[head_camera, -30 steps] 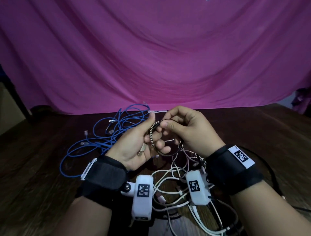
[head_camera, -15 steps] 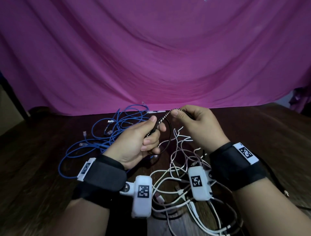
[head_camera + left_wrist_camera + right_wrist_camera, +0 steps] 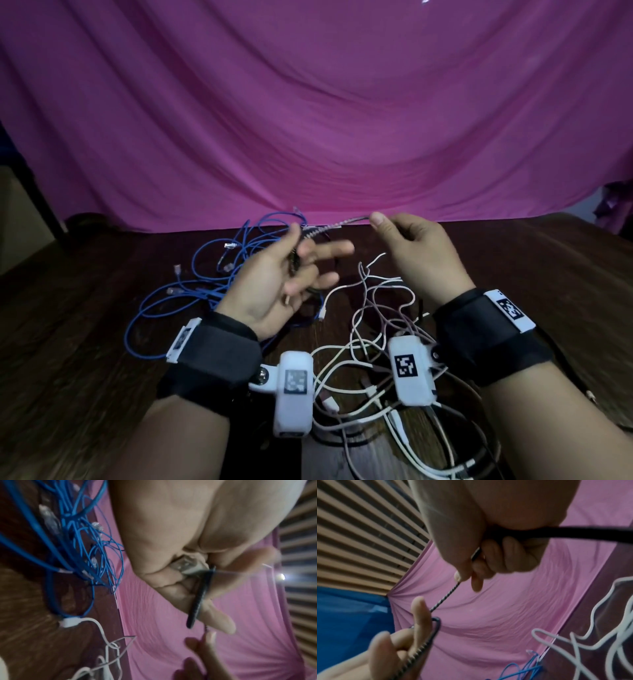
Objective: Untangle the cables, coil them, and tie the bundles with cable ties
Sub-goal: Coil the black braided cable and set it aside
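A black-and-white braided cable (image 3: 329,229) stretches taut between my two hands above the table. My left hand (image 3: 301,270) is palm up, its thumb and index finger spread. Its lower fingers curl on the cable's loop and its metal USB plug (image 3: 185,566). The loop (image 3: 435,631) hangs over the left index finger. My right hand (image 3: 375,221) pinches the cable's other stretch between thumb and index finger (image 3: 458,577), up and to the right of the left hand. A dark length runs on through the right palm.
Tangled blue network cables (image 3: 219,274) lie on the dark wooden table (image 3: 85,342) to the left. White and pinkish cables (image 3: 363,342) sprawl between my wrists. A pink cloth (image 3: 308,120) hangs behind. A thin white strip (image 3: 117,600) lies at the table's far edge.
My right hand has drawn the braided cable up and to the right, away from the left hand. The left fingers have spread out from around the coil.
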### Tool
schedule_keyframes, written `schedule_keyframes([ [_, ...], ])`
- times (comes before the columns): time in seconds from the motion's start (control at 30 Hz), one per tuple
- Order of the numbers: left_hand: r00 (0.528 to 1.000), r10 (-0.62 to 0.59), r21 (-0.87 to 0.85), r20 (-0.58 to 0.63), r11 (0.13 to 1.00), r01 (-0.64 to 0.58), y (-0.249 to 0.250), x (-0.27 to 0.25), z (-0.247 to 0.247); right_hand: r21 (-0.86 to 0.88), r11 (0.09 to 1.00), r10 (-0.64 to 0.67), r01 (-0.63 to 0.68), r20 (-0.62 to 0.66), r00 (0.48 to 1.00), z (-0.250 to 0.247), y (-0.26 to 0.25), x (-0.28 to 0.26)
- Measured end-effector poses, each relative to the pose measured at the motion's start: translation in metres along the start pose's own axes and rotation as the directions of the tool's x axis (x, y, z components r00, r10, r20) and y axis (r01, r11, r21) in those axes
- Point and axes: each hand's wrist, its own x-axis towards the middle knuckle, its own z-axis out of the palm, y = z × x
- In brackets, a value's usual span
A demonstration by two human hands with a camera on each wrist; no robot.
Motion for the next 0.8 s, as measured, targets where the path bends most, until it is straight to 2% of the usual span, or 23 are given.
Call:
schedule_keyframes([
  [0.07,0.998,0.069,-0.18,-0.007,0.981,-0.069,0.009,-0.002,-0.007,-0.178,0.984,0.041,-0.013,0.157,0.987,0.002,0.002,0.0],
  [0.17,0.986,0.155,-0.294,-0.059,0.941,-0.166,0.017,-0.003,-0.01,-0.348,0.937,0.137,0.013,0.402,0.906,0.008,-0.002,-0.008],
  [0.3,0.964,0.183,-0.331,-0.191,0.913,-0.239,0.018,-0.001,-0.013,-0.486,0.865,0.219,0.128,0.593,0.775,0.024,-0.017,-0.026],
  [0.37,0.959,0.168,-0.306,-0.23,0.923,-0.235,0.017,-0.001,-0.013,-0.482,0.85,0.201,0.213,0.67,0.714,0.035,-0.025,-0.038],
  [0.43,0.934,0.184,-0.194,-0.306,0.949,-0.25,0.015,0.002,-0.013,-0.44,0.848,0.134,0.295,0.717,0.683,0.045,-0.033,-0.048],
  [0.53,0.84,0.303,0.149,-0.45,0.953,-0.264,0.007,0.009,-0.012,-0.356,0.846,-0.023,0.398,0.72,0.693,0.045,-0.041,-0.052],
  [0.6,0.794,0.38,0.354,-0.474,0.908,-0.224,0.001,0.01,-0.013,-0.28,0.857,-0.127,0.432,0.697,0.706,0.04,-0.046,-0.05],
  [0.67,0.813,0.378,0.469,-0.442,0.87,-0.15,-0.003,0.01,-0.016,-0.198,0.886,-0.217,0.419,0.621,0.753,0.034,-0.048,-0.046],
  [0.8,0.898,0.273,0.613,-0.346,0.79,-0.004,-0.009,0.005,-0.014,-0.094,0.928,-0.301,0.362,0.386,0.872,0.023,-0.046,-0.035],
])
